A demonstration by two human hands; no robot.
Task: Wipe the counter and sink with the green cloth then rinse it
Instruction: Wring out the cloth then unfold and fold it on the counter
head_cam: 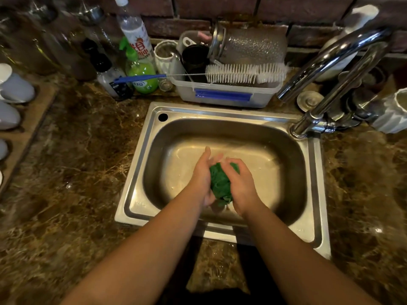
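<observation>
**Green cloth bunched between both hands over the sink basin — rinse/wring stage, by judgement**

Green cloth (221,181): crumpled into a tight wad, held above the middle of the sink (141,150) basin, not resting on the basin floor as far as the view shows. A small tail of fabric hangs from the near end of the wad.

Left hand (203,179): palm pressed against the left side of the cloth, fingers extended and pointing away from the person, grip flat rather than curled. Right hand (239,183): fingers curled over the top and right side of the wad, grip closed on the cloth. The two hands squeeze it between them. Some blur at the fingertips; exact finger placement not readable.

Faucet (330,62): chrome spout ends at the right rear of the basin, well apart from the cloth. No stream of water visible. Basin floor shows a few wet glints; cannot tell whether water has run.

Bench (77,161): brown marbled stone around the sink, with scattered wet highlights. No visible debris on the parts in view.

Judgement on progress: cloth is off the bench and in the basin, which suggests wiping is finished or nearly so. Squeezing posture fits rinsing or wringing. With no water seen flowing, the rinse cannot be confirmed as done; it may remain.

Behind the sink: plastic dish tub (224,93) with a bottle brush (220,74) laid across it.
</observation>
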